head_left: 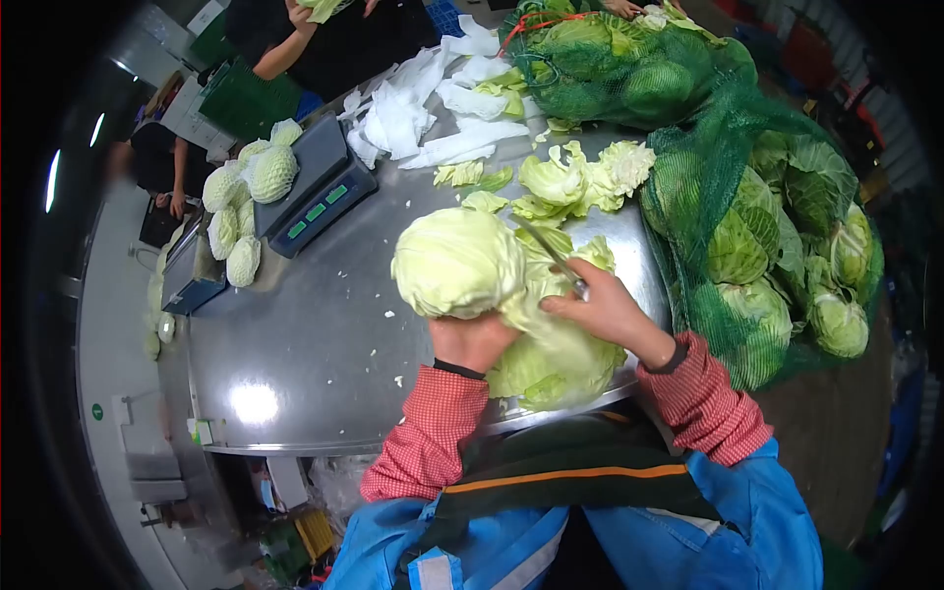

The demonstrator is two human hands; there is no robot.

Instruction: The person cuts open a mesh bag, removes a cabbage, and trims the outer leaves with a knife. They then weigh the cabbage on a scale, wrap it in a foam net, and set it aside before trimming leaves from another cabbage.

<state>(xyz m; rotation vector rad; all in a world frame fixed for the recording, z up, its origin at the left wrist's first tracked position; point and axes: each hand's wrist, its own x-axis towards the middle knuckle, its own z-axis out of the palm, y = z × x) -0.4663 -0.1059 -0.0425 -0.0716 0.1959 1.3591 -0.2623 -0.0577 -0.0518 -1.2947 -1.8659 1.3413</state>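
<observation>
A pale green cabbage [457,262] rests in my left hand [474,340], which grips it from below at the stem side. My right hand [612,313] is closed around a knife [551,250], its curved blade pointing up and left, just to the right of the cabbage. A blurred leaf hangs between the cabbage and my right hand. Loose outer leaves [560,372] lie on the steel table under and beside my hands. More torn leaves [580,182] are spread just beyond the cabbage.
Green net sacks of cabbages [737,236] stand along the right side and far right. White foam sheets [423,108] lie piled at the back. A digital scale [320,187] sits at left near net-wrapped produce [246,187]. Other people work behind the steel table [305,344].
</observation>
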